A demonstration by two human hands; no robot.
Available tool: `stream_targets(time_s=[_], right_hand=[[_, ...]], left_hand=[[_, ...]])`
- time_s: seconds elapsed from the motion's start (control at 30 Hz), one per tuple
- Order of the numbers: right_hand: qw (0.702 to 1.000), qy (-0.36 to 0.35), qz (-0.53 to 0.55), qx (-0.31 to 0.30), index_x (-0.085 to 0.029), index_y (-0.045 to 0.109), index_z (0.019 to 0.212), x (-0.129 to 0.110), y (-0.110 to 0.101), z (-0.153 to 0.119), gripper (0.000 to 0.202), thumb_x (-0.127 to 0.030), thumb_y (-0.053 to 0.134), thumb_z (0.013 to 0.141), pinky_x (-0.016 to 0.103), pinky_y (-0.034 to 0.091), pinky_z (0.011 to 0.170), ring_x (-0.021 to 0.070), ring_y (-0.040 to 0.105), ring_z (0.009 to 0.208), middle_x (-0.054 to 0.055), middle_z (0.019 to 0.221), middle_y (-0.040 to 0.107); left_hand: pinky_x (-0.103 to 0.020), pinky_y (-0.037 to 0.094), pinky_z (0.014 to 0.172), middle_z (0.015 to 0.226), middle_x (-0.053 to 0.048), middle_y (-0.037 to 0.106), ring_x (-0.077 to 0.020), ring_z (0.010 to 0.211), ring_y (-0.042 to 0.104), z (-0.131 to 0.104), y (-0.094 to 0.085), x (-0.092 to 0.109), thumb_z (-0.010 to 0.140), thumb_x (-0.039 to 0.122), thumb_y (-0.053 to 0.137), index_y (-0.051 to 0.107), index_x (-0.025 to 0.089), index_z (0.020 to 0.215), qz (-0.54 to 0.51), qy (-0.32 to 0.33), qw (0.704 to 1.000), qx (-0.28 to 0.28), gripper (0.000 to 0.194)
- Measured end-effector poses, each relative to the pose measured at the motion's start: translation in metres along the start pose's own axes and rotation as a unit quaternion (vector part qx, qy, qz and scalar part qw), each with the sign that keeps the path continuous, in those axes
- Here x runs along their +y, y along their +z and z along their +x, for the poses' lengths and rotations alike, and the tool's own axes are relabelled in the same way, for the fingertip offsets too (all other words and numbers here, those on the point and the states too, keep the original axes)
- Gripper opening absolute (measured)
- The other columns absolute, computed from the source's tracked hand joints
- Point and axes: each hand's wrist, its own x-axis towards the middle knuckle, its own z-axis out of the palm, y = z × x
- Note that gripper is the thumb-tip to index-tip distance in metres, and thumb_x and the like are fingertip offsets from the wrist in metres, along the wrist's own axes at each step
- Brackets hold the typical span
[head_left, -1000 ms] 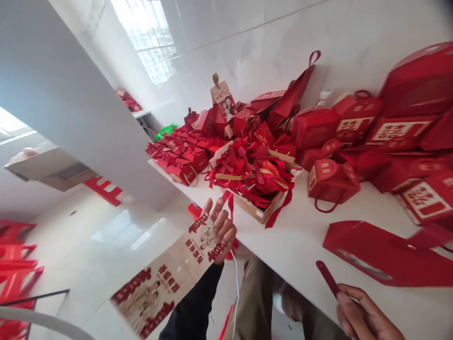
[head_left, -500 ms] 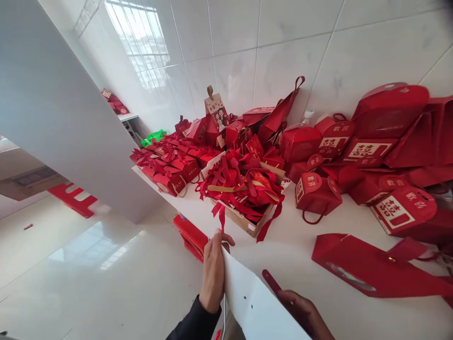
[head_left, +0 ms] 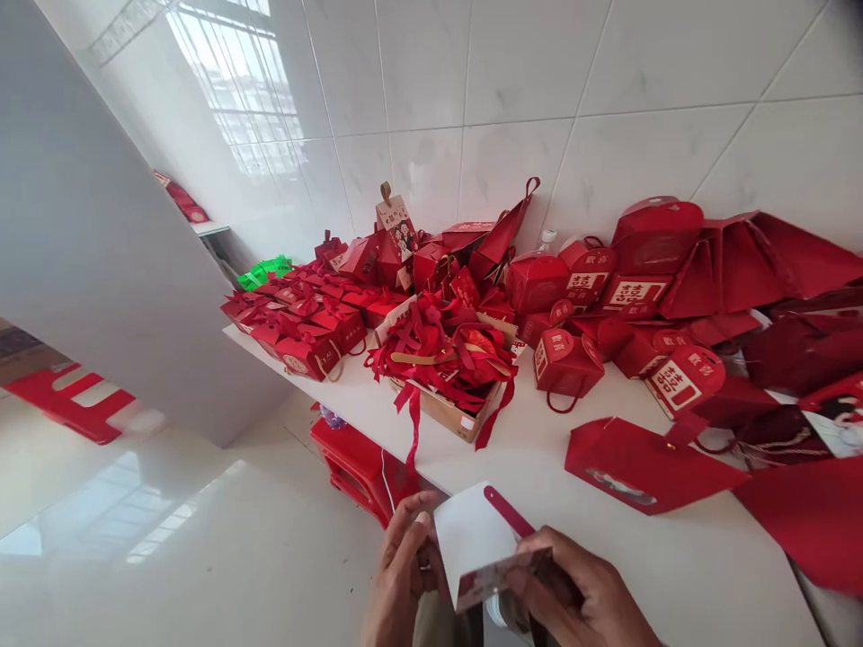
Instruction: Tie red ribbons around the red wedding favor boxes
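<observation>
Right hand: yours, thumb over the printed side of the card, fingers around its right end; pinched narrow on card and strip together.
Left hand: yours, fingers part-curled at the card's left edge; whether they grip that edge or only lie beside it, you cannot tell.
Folded card: between your hands, white face showing, printed panel turned up on the side nearest you; its fold runs crosswise, from beside your left hand toward your right fingertips, the right end slanting slightly away from you.
Dark red strip: long axis slants away and leftward from your right fingertips, along the card's far right edge, rounded end free. Your right hand is nearer, holding it; your left is across the white face from that tip.
Desk: directly beyond your hands.
Red stool: beyond and left of your left hand, below desk level.
Red carton: beyond your right hand, lying lengthwise to the right.
Ribbons: heaped in a cardboard box, straight out beyond your left hand.
Red gift boxes: farther, left of the ribbons.
</observation>
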Motion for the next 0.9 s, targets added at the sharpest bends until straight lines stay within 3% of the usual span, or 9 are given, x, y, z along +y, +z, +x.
stream_targets(time_s=[0.13, 0.23, 0.33, 0.4, 0.5, 0.57, 0.67, 0.8, 0.9], right_hand=[[0.992, 0.076, 0.079, 0.069, -0.020, 0.065, 0.084, -0.016, -0.002, 0.001, 0.048, -0.067, 0.067, 0.090, 0.023, 0.036, 0.046, 0.0123, 0.038, 0.051, -0.003, 0.062, 0.047], [0.983, 0.095, 0.125, 0.091, -0.020, 0.058, 0.079, -0.022, -0.004, 0.008, 0.057, -0.076, 0.067, 0.086, 0.023, 0.027, 0.042, 0.0094, 0.028, 0.047, -0.009, 0.057, 0.032], [0.979, 0.070, 0.149, 0.117, -0.022, 0.048, 0.070, -0.028, -0.013, 0.017, 0.060, -0.077, 0.068, 0.085, 0.023, 0.030, 0.042, 0.0094, 0.029, 0.045, -0.010, 0.055, 0.024], [0.973, 0.059, 0.167, 0.150, -0.023, 0.043, 0.066, -0.037, -0.020, 0.023, 0.061, -0.073, 0.073, 0.083, 0.023, 0.033, 0.044, 0.0094, 0.030, 0.047, -0.010, 0.056, 0.024], [0.961, 0.065, 0.201, 0.177, -0.023, 0.043, 0.064, -0.054, -0.028, 0.033, 0.064, -0.070, 0.084, 0.073, 0.022, 0.032, 0.043, 0.0094, 0.028, 0.050, -0.009, 0.058, 0.026], [0.959, 0.088, 0.216, 0.158, -0.022, 0.050, 0.068, -0.063, -0.028, 0.040, 0.061, -0.069, 0.088, 0.067, 0.021, 0.030, 0.042, 0.0102, 0.032, 0.052, -0.007, 0.058, 0.035], [0.960, 0.146, 0.218, 0.098, -0.020, 0.057, 0.072, -0.068, -0.022, 0.052, 0.057, -0.070, 0.085, 0.070, 0.020, 0.023, 0.041, 0.0109, 0.037, 0.052, -0.004, 0.058, 0.047], [0.953, 0.206, 0.220, 0.037, -0.019, 0.060, 0.074, -0.064, -0.006, 0.071, 0.045, -0.060, 0.078, 0.081, 0.019, 0.020, 0.042, 0.0091, 0.037, 0.050, -0.004, 0.057, 0.049], [0.947, 0.224, 0.229, 0.028, -0.019, 0.058, 0.073, -0.063, 0.007, 0.090, 0.038, -0.051, 0.077, 0.081, 0.019, 0.017, 0.042, 0.0075, 0.033, 0.047, -0.006, 0.056, 0.048]], left_hand=[[-0.035, 0.059, 0.073, 0.095, -0.008, 0.073, -0.0228, 0.084, 0.069, -0.009, 0.004, 0.010, 0.081, 0.059, 0.077, 0.068, 0.023, 0.124, -0.028, 0.061, 0.991, -0.114, 0.057], [-0.040, 0.062, 0.080, 0.124, -0.014, 0.069, -0.0301, 0.105, 0.067, -0.011, 0.017, 0.020, 0.089, 0.061, 0.067, 0.072, 0.022, 0.119, 0.015, 0.145, 0.978, -0.151, 0.049], [-0.040, 0.061, 0.087, 0.126, -0.011, 0.068, -0.0273, 0.107, 0.067, -0.009, 0.029, 0.031, 0.098, 0.052, 0.057, 0.070, 0.026, 0.125, 0.108, 0.217, 0.954, -0.175, 0.040], [-0.036, 0.059, 0.087, 0.119, -0.009, 0.071, -0.0241, 0.104, 0.068, 0.000, 0.035, 0.043, 0.102, 0.040, 0.051, 0.066, 0.026, 0.130, 0.211, 0.287, 0.920, -0.165, 0.034], [-0.033, 0.057, 0.080, 0.109, -0.009, 0.073, -0.0213, 0.094, 0.070, 0.034, 0.039, 0.066, 0.100, 0.018, 0.044, 0.062, 0.022, 0.127, 0.392, 0.440, 0.804, -0.081, 0.033], [-0.039, 0.055, 0.088, 0.108, -0.011, 0.073, -0.0247, 0.101, 0.068, 0.062, 0.040, 0.080, 0.094, 0.011, 0.046, 0.065, 0.019, 0.117, 0.422, 0.488, 0.762, -0.060, 0.032], [-0.046, 0.050, 0.100, 0.115, -0.013, 0.069, -0.0274, 0.113, 0.063, 0.095, 0.037, 0.093, 0.090, 0.006, 0.046, 0.067, 0.018, 0.113, 0.426, 0.525, 0.734, -0.058, 0.033], [-0.048, 0.045, 0.108, 0.127, -0.012, 0.067, -0.0272, 0.122, 0.057, 0.109, 0.030, 0.098, 0.089, 0.001, 0.045, 0.066, 0.019, 0.121, 0.429, 0.546, 0.715, -0.076, 0.043], [-0.048, 0.044, 0.107, 0.127, -0.011, 0.069, -0.0267, 0.120, 0.056, 0.110, 0.024, 0.101, 0.088, -0.001, 0.040, 0.065, 0.019, 0.128, 0.426, 0.537, 0.721, -0.101, 0.051]])
